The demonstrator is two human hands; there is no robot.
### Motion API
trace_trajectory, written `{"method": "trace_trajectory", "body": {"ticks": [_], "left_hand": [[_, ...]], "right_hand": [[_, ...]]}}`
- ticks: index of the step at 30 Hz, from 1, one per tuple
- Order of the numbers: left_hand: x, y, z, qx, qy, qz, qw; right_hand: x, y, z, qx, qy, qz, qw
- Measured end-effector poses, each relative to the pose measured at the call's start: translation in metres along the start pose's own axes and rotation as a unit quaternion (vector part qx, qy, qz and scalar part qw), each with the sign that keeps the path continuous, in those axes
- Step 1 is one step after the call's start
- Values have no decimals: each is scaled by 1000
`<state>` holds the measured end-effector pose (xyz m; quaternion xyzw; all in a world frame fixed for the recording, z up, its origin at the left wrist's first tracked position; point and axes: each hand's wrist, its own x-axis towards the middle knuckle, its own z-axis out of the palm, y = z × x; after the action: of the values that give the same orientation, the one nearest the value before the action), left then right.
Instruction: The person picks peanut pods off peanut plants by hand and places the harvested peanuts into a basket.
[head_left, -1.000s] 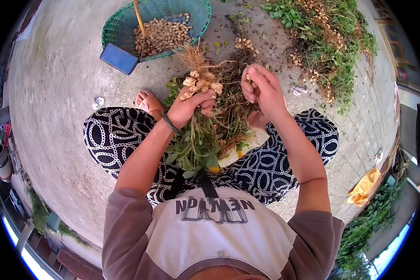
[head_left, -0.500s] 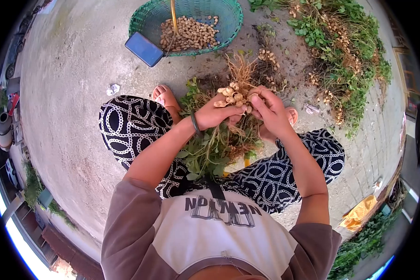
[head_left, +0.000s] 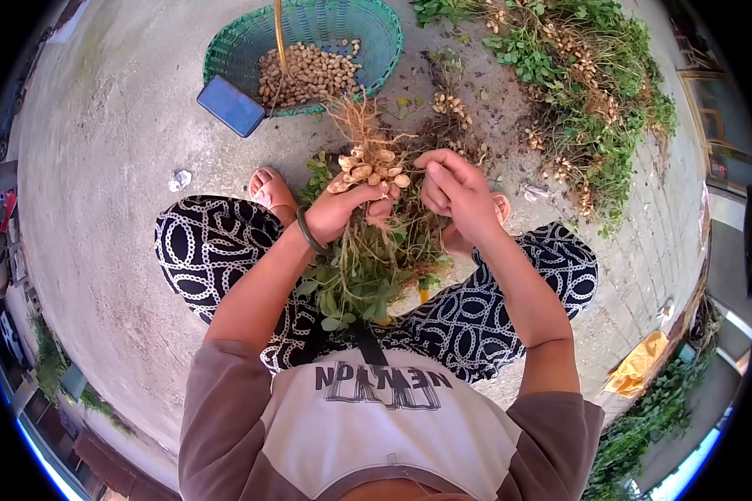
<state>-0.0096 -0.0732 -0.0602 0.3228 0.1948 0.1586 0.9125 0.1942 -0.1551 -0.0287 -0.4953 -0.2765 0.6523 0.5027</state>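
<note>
My left hand is wrapped round a peanut plant, just below its cluster of pale pods. The thin brown roots point up and away from me, while the leafy stems hang down between my legs. A short gap separates my right hand from the pods on their right side. Its fingers are curled closed, and whatever may be in them is hidden.
A green woven basket with loose peanuts and an upright handle stands ahead; a phone rests at its rim. To the right, peanut plants are heaped on the concrete. A white scrap lies at left.
My right hand has come off the pod cluster to the right, its fingers now curled. The left hand keeps hold of the plant. The whole view has shifted slightly.
</note>
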Motion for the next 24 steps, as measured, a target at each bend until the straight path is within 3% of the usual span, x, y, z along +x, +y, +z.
{"method": "trace_trajectory", "body": {"ticks": [2, 5, 9, 11, 13, 14, 18, 22, 24], "left_hand": [[0, -3, -1, -15, 12, -12, 1000], [-2, -5, -2, -21, 10, -16, 1000], [-1, -4, 7, 29, 17, -21, 999], [-2, 2, 10, 38, 7, -52, 998], [-3, 1, 6, 20, -13, -52, 998], [-3, 0, 5, 10, -22, -51, 998], [-4, 5, 9, 76, -70, -52, 993], [-4, -4, 3, 44, -147, -39, 987], [-5, -5, 3, 41, -144, -41, 988]], "right_hand": [[-3, -4, 14, -90, 30, -31, 995], [-3, 6, 15, -177, -17, 3, 984], [-5, 18, 17, -346, 22, -151, 926], [-8, 12, 20, -102, -26, -26, 994], [-9, 2, 10, 126, -62, 106, 984], [-9, -6, 7, 142, -38, 83, 986], [-5, -11, 4, 147, -26, -4, 989], [-5, -3, 0, 33, -46, 42, 998], [-1, 5, 6, -136, -72, -120, 981]]}}
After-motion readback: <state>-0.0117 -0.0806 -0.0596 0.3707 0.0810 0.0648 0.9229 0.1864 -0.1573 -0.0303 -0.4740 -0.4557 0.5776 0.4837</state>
